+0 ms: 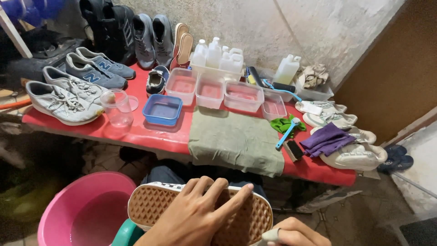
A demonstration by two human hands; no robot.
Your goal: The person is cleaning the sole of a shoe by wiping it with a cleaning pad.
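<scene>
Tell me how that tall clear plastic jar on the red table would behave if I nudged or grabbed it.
The tall clear plastic jar looks empty, so it is probably light and would slide or tip easily on the red table. It stands upright and lidless; thin walls may flex under a firm squeeze. On its side, its round shape would likely roll.
</scene>
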